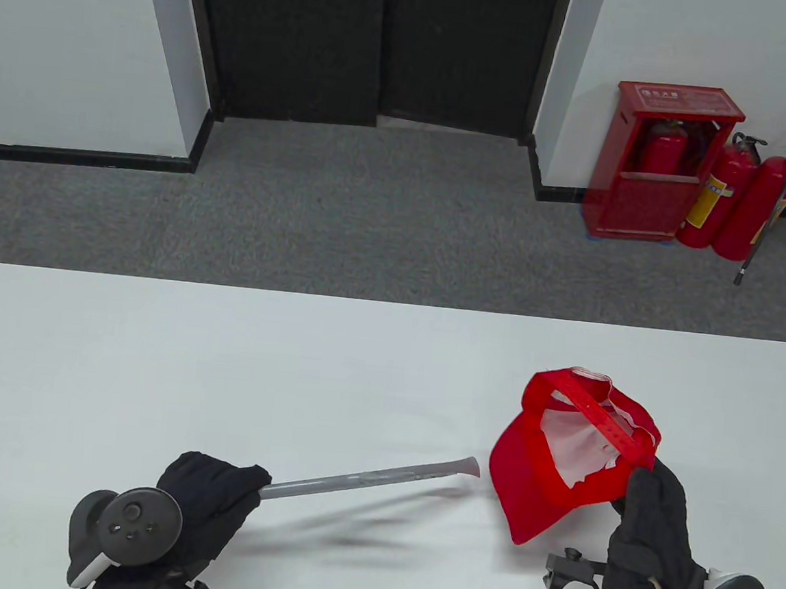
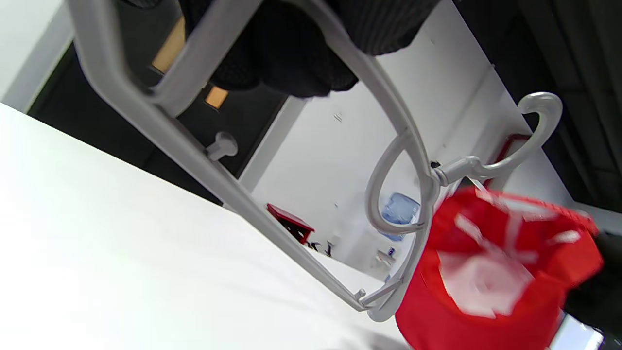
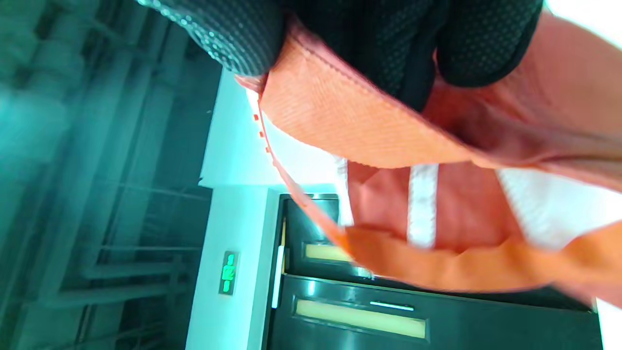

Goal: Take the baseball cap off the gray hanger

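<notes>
**Cap clear of the hanger, one in each hand**

While my left hand [image 1: 211,492] grips one end of the gray hanger [image 1: 377,475], my right hand [image 1: 651,530] holds the red baseball cap [image 1: 529,471] off to the right. From the table view the hanger shows edge-on, a thin gray bar running from my left fist toward the cap, its far tip close to the brim but apart from it. Its shadow lies on the white bench [image 1: 154,356] below, so it is held up off the surface. Left fingers are curled tight around the hanger; the left wrist view shows them [image 2: 291,53] wrapped over the frame's arms [image 2: 204,160], with the hook [image 2: 539,131] sticking out at the far end and the cap [image 2: 491,277] beyond it, blurred.

Cap hangs open side up, white lining and the back strap [image 1: 599,412] showing, brim pointing down-left. Right hand pinches its rim near the strap: in the right wrist view my gloved fingers [image 3: 388,48] press together on the cap's fabric edge [image 3: 350,116].

Past the bench: gray carpet, a dark double door [image 1: 381,39], and a red extinguisher cabinet [image 1: 659,160] with two extinguishers [image 1: 738,194] beside it against the right wall.
</notes>
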A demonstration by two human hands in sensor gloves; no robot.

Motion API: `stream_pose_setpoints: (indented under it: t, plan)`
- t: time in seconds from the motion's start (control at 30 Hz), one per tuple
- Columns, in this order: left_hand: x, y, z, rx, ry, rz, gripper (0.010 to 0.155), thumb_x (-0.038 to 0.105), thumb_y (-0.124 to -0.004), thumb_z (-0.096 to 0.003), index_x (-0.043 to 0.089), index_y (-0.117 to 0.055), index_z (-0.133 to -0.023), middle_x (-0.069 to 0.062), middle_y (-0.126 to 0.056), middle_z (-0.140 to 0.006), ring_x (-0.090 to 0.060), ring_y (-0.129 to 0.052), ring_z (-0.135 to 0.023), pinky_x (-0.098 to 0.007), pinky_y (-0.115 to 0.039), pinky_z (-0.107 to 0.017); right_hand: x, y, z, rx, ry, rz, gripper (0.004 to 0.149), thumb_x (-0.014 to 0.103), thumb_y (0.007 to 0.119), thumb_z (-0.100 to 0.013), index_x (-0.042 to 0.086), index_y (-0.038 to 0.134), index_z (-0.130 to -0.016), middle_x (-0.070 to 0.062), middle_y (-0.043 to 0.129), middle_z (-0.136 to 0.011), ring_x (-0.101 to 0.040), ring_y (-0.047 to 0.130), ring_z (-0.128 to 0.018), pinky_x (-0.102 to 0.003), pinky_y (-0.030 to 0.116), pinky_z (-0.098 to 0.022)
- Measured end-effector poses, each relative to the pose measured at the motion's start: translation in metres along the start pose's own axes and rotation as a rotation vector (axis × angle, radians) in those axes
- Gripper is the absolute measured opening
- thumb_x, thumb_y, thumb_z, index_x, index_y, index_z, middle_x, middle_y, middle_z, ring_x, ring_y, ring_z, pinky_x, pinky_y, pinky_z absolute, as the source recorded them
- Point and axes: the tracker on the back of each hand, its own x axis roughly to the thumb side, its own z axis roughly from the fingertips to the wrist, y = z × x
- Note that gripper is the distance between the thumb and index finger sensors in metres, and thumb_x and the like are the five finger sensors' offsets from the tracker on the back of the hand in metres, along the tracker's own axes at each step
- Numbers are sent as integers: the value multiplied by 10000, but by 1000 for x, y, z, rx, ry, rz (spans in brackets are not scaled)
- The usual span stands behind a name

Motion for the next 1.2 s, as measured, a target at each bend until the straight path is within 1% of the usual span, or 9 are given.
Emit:
stream_pose_setpoints:
  t: [0.13,0.2,0.33,0.43,0.53,0.73,0.9,1.07,1.2]
  plan:
    - [-12,7,2,82,61,24,425,392,-762,-582,262,-844,-978,-82,-983,-773,-329,-925,-800,-740,-483,-754,-14,-2,-3,14,57,-17,371,348,738,-559,200,832,-885,-121,948,-736,-303,956,-622,-613,747,-565]
    - [-17,9,2,112,94,42,430,388,-755,-584,256,-833,-986,-84,-975,-783,-330,-919,-807,-740,-478,-754,-22,2,-4,55,88,-59,372,345,733,-561,205,821,-894,-122,941,-758,-306,952,-645,-615,739,-577]
    - [-29,11,3,142,151,104,433,390,-752,-585,253,-829,-989,-84,-973,-790,-334,-918,-805,-744,-475,-751,-49,11,-6,146,209,-151,376,327,725,-567,209,799,-916,-133,911,-842,-344,932,-737,-645,705,-613]
    - [-38,12,4,155,186,154,435,391,-749,-587,252,-825,-992,-84,-972,-792,-334,-918,-804,-743,-478,-749,-69,11,-8,120,307,-117,382,328,722,-570,213,789,-928,-145,886,-893,-364,916,-781,-657,687,-624]
    - [-43,13,5,181,211,163,436,391,-747,-587,250,-823,-993,-84,-971,-793,-335,-917,-803,-743,-480,-747,-74,4,-11,97,340,-68,388,323,722,-572,195,783,-934,-163,876,-902,-382,902,-789,-672,682,-613]
    - [-52,13,6,203,257,171,438,388,-743,-591,246,-817,-998,-86,-966,-799,-337,-912,-807,-741,-481,-746,-75,-13,-12,7,418,66,479,339,697,-586,104,701,-1002,-240,797,-955,-455,827,-826,-707,645,-600]
    - [-55,12,6,200,271,157,438,387,-744,-590,246,-817,-998,-89,-965,-802,-339,-913,-808,-742,-480,-746,-71,-16,-11,-18,407,132,495,347,691,-589,100,676,-1018,-248,772,-973,-466,806,-839,-710,640,-599]
    - [-56,13,7,231,293,136,443,385,-738,-591,246,-803,-1007,-87,-958,-813,-339,-905,-817,-741,-479,-745,-55,-17,-9,-91,290,121,508,366,678,-588,102,667,-1021,-245,768,-974,-464,803,-840,-705,648,-594]
    - [-59,8,7,246,313,109,449,371,-733,-593,245,-783,-1021,-96,-939,-844,-348,-886,-843,-744,-470,-746,-44,-19,-8,-108,216,103,509,388,653,-592,117,662,-1022,-227,773,-971,-442,813,-837,-695,658,-596]
